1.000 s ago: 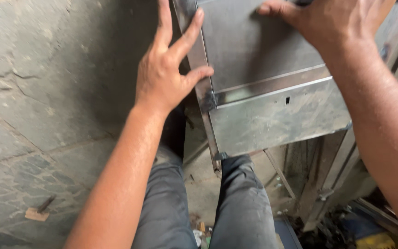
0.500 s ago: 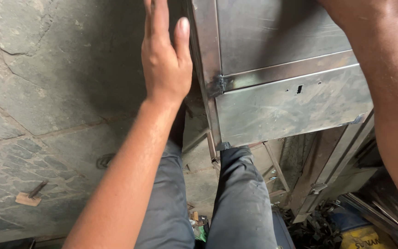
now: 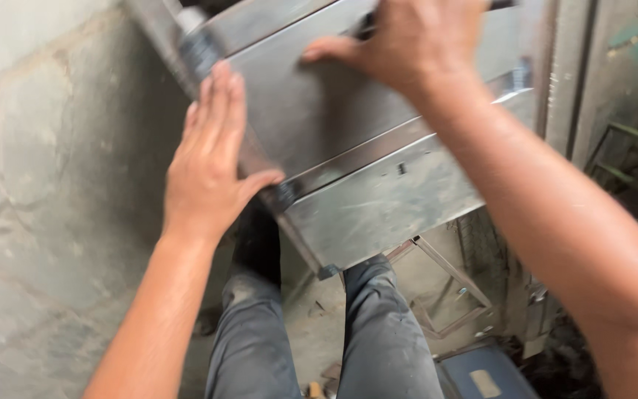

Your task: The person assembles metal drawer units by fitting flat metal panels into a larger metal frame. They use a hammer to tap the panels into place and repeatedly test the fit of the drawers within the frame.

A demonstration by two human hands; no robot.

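Note:
A grey sheet-metal box (image 3: 378, 199) with folded seams stands in front of me, above my knees. My left hand (image 3: 212, 159) lies flat against its left edge, fingers together and pointing up, thumb hooked over the front face near a seam. My right hand (image 3: 407, 41) presses on the upper panel, fingers curled over a dark object that is mostly hidden; whether it is held I cannot tell. The view is blurred by motion.
A stone-slab wall (image 3: 46, 222) fills the left side. My legs in grey trousers (image 3: 319, 332) are below the box. Thin metal frames (image 3: 452, 288) and scrap lie on the floor at the right, next to a green metal stand (image 3: 636, 155).
The view has shifted and the box now looks tilted. My left hand has slid up its left edge, thumb onto the front. My right hand has come down onto the upper panel.

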